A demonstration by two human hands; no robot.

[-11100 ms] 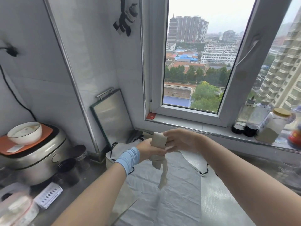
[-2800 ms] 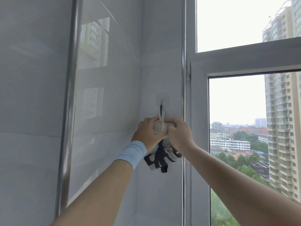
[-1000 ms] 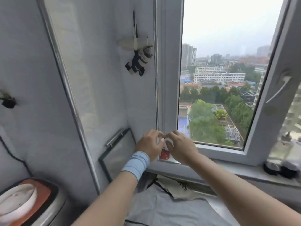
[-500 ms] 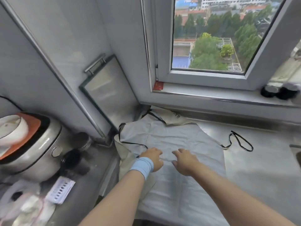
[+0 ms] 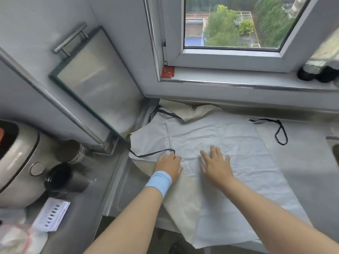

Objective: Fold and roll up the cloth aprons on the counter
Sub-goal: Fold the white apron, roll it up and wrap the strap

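A pale grey apron (image 5: 225,138) lies spread flat and creased on the steel counter (image 5: 302,162). A beige apron (image 5: 185,200) lies under it, showing at the left front and at the back. Black ties run off the left side (image 5: 148,154) and form a loop at the right (image 5: 280,133). My left hand (image 5: 169,166), with a blue wristband, sits on the grey apron's left part by the tie's end, fingers bent down; whether it pinches anything is hidden. My right hand (image 5: 216,165) lies flat on the apron's middle with fingers spread.
A framed metal board (image 5: 95,85) leans in the corner. A rice cooker (image 5: 16,162), two dark cups (image 5: 62,178), a paper card (image 5: 51,215) and a plastic bag crowd the left. Dark-bottomed bottles (image 5: 317,75) stand on the sill; a sink edge (image 5: 334,143) shows at the right.
Both hands came down from the window corner to the apron on the counter. In the last half second my right hand's fingers spread flat and my view dropped closer to the cloth.
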